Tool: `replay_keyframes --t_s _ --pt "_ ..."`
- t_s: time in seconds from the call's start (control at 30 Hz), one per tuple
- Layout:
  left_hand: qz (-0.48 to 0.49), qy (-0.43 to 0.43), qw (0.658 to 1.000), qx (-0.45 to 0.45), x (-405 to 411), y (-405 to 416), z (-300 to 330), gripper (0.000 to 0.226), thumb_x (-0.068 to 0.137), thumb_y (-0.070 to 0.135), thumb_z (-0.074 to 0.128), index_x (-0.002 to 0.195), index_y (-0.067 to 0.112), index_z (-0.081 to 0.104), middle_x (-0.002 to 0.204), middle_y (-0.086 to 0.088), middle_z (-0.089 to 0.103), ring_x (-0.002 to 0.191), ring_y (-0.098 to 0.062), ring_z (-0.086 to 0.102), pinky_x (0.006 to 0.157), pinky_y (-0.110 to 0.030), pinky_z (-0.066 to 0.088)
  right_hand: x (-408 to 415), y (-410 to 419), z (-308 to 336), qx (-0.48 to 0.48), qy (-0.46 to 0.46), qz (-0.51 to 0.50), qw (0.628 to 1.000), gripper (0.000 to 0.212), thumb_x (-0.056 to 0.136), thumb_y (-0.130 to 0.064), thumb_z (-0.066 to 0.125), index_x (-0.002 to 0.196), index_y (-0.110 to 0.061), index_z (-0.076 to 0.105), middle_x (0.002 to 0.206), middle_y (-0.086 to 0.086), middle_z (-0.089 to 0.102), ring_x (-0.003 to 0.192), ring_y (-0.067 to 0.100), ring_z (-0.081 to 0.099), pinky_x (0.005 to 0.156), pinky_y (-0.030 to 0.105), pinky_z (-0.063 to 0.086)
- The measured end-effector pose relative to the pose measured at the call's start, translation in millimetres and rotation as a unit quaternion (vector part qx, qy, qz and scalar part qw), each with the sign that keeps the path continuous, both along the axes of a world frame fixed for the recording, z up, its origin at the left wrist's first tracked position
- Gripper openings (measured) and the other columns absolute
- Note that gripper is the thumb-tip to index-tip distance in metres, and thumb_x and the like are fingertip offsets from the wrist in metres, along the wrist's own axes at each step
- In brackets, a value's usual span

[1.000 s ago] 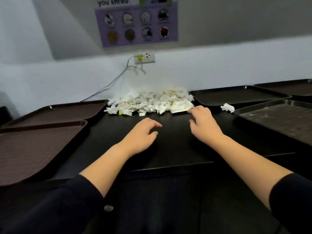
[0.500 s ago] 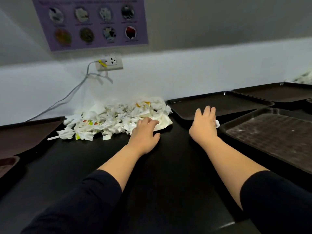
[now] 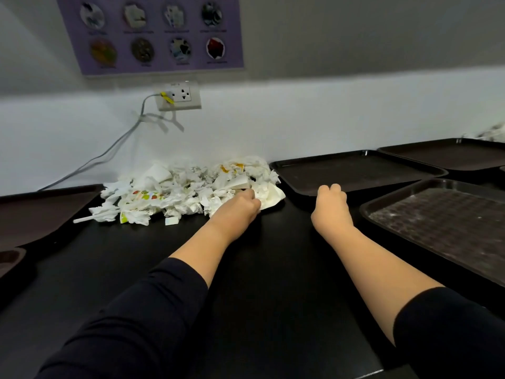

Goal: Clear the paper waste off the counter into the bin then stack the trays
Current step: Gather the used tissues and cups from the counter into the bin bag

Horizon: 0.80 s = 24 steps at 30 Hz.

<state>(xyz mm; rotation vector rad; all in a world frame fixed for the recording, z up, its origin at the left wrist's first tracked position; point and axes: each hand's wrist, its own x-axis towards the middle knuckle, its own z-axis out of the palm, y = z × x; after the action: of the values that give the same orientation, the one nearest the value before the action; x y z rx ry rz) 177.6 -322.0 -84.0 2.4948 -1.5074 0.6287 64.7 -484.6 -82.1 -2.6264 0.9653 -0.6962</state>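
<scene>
1. As both forearms reach forward over the black counter, the left hand lies at about 11 o'clock from the frame's centre, knuckles up, fingers curled into the near right edge of the paper waste; whether it grips a piece cannot be told.
2. The right hand lies at about 1 o'clock, fingers curled under and hidden from view; it rests at the near rim of a dark tray, and what it holds, if anything, cannot be told.
3. Dark sleeves are pushed up past both elbows.
4. The paper waste is a heap of crumpled white napkins and printed wrappers against the white wall, at 11 o'clock, touching the left hand and apart from the right.
5. A white straw juts from the heap's left end.
6. A second tray sits at 3 o'clock, just beside the right forearm; a third lies behind it at 2 o'clock.
7. More brown trays lie at 9 o'clock.
8. Bare counter lies between the arms and towards the near edge.
9. A socket with a grey cable sits above the heap.
</scene>
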Motion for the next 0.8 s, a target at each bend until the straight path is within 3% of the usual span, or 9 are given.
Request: replay_keyframes --t_s 0.1,0.17,0.27,0.37,0.5,0.6,0.7,0.77,0.8 --pt "0.006 -0.072 0.996 0.058 -7.4 7.5 -0.5 0.01 0.09 -0.004 0.047 0.093 0.003 0.054 0.098 -0.012 0.049 0.083 -0.023 0.046 0.06 -0.029 0.033 -8.2 12.7 0.2 -0.002 -0.008 0.037 0.999 0.027 0.087 0.005 0.047 0.113 -0.003 0.048 0.122 0.015 0.038 0.109 0.029 0.043 0.081 0.031 0.042" --pt "-0.001 -0.1 0.993 0.063 -14.0 15.6 0.5 0.012 0.086 -0.007 0.05 0.091 0.002 0.054 0.094 -0.012 0.05 0.084 -0.024 0.047 0.058 -0.03 0.038 -13.4 21.1 1.4 0.002 -0.013 0.06 0.998 0.028 0.086 0.007 0.046 0.113 -0.003 0.048 0.122 0.015 0.038 0.109 0.029 0.044 0.082 0.031 0.043" --pt "-0.063 -0.126 0.99 -0.013 -19.3 29.7 1.7 0.01 0.079 -0.007 0.054 0.073 0.002 0.054 0.075 -0.013 0.053 0.067 -0.026 0.051 0.05 -0.034 0.049 -17.5 32.0 2.9 0.022 -0.029 0.084 0.996 0.03 0.086 0.007 0.047 0.114 -0.005 0.049 0.123 0.013 0.039 0.109 0.027 0.044 0.081 0.029 0.043" --pt "-0.107 -0.118 0.983 -0.096 -28.3 45.5 5.4 0.019 0.084 0.007 0.044 0.075 -0.001 0.058 0.074 -0.012 0.056 0.07 -0.022 0.052 0.062 -0.024 0.046 -19.1 41.8 3.0 0.047 -0.062 0.112 0.991 0.034 0.087 0.005 0.047 0.119 -0.005 0.049 0.122 0.013 0.039 0.109 0.028 0.046 0.078 0.027 0.041" --pt "-0.14 -0.018 0.98 -0.143 -51.7 71.8 10.4 0.021 0.085 0.018 0.05 0.095 0.005 0.063 0.084 -0.003 0.057 0.076 -0.009 0.049 0.07 -0.013 0.041 -19.4 52.1 6.0 0.099 -0.1 0.156 0.978 0.043 0.089 0.002 0.044 0.131 -0.004 0.044 0.129 0.016 0.04 0.114 0.031 0.046 0.087 0.028 0.038" --pt "-0.066 0.175 0.97 -0.157 -61.7 83.7 9.9 0.033 0.088 0.027 0.059 0.121 0.022 0.058 0.112 0.008 0.046 0.1 -0.004 0.05 0.083 -0.014 0.045 -18.5 56.0 7.6 0.111 -0.093 0.176 0.974 0.049 0.09 0.0 0.046 0.138 -0.007 0.037 0.135 0.017 0.04 0.122 0.031 0.043 0.094 0.03 0.037" --pt "0.044 0.264 0.951 -0.157 -57.3 84.9 9.2 0.061 0.081 0.04 0.068 0.136 0.031 0.041 0.133 0.007 0.034 0.127 -0.009 0.032 0.106 -0.026 0.031 -17.6 55.1 8.9 0.118 -0.111 0.19 0.968 0.05 0.09 0.001 0.044 0.138 -0.013 0.038 0.132 0.016 0.044 0.118 0.028 0.046 0.088 0.026 0.035" --pt "0.083 0.312 0.934 -0.151 -53.8 82.0 11.8 0.07 0.081 0.045 0.067 0.14 0.027 0.035 0.137 0.003 0.039 0.122 -0.01 0.04 0.101 -0.023 0.036 -14.7 53.8 10.2 0.156 -0.13 0.193 0.96 0.045 0.09 0.0 0.04 0.131 -0.016 0.047 0.126 0.013 0.048 0.11 0.026 0.05 0.084 0.025 0.038" --pt "0.086 0.343 0.922 -0.157 -52.2 79.4 12.4 0.069 0.082 0.043 0.067 0.14 0.023 0.035 0.133 0.001 0.046 0.109 -0.006 0.05 0.091 -0.016 0.041 -12.3 53.9 10.3 0.185 -0.136 0.194 0.954 0.041 0.09 -0.001 0.039 0.124 -0.018 0.054 0.123 0.011 0.051 0.106 0.025 0.052 0.084 0.028 0.042"
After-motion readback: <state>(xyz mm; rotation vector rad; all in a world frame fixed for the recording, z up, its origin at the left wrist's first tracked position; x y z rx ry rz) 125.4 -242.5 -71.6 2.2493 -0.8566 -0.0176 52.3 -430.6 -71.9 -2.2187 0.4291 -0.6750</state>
